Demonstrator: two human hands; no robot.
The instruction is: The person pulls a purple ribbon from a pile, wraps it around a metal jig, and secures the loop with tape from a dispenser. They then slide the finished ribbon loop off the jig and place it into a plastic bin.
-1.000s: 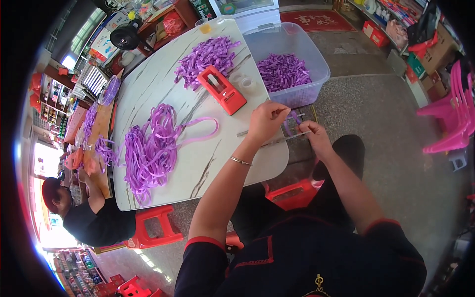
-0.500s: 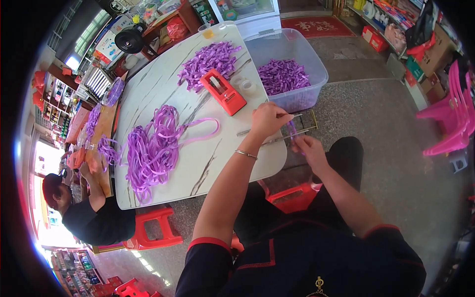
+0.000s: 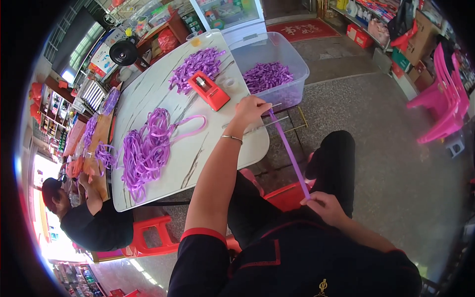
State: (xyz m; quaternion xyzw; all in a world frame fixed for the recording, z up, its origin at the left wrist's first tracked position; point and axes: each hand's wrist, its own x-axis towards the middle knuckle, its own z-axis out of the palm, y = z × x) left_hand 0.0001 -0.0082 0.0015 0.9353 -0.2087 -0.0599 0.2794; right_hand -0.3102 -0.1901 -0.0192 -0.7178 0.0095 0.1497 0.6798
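Note:
A purple ribbon (image 3: 289, 151) stretches taut from the right edge of the table down toward my lap. Its lower end is pinched in my right hand (image 3: 325, 207), thumb against fingers. My left hand (image 3: 251, 110) is closed in a pinch at the upper end, beside thin metal rods (image 3: 276, 121) that jut past the table edge. Whether the ribbon wraps a rod there is hidden by my fingers. On the table left of my left arm lies a loose heap of long purple ribbon (image 3: 148, 153), one loop reaching toward the arm.
The marble-patterned table (image 3: 213, 163) also holds a red tape dispenser (image 3: 210, 91), clear tape rolls (image 3: 226, 83) and a pile of folded purple pieces (image 3: 198, 67). A clear plastic bin (image 3: 297, 74) with similar pieces stands beyond. Another person (image 3: 94, 218) sits at left.
My right hand has moved down and toward my body, drawing the ribbon out long. My left hand stays at the rods. The view has shifted slightly.

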